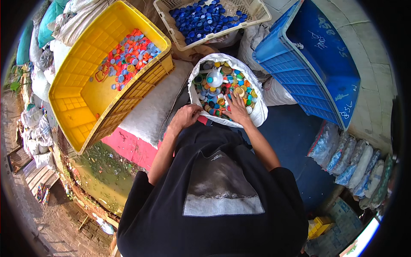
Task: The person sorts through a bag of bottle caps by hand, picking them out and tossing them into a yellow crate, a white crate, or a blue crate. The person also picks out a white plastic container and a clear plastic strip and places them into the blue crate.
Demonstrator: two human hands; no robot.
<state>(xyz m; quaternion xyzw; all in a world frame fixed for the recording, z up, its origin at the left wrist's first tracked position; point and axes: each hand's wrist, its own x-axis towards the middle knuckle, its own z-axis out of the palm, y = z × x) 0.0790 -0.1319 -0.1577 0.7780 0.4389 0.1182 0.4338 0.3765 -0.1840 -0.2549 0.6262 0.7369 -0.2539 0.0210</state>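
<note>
Before me stands a white woven sack [261, 110] with its mouth rolled open, filled with plastic bottle caps [224, 82] of many colours. My left hand [186, 116] grips the near left part of its rim with curled fingers. Inside the near right side of the mouth, my right hand [238, 110] lies palm down on the caps, fingers spread. A round tan lid [239, 92] lies by its fingertips. Farther back among the caps is a clear, round plastic piece with a turquoise cap [214, 78].
At left, a yellow plastic crate [69, 93] holds red, orange and pale blue caps. A cream crate [257, 19] of dark blue caps is behind the sack. A blue crate [289, 74] tilts at right. Stuffed sacks [151, 109] and packed bags [350, 160] lie around; greenish water [106, 173] is at lower left.
</note>
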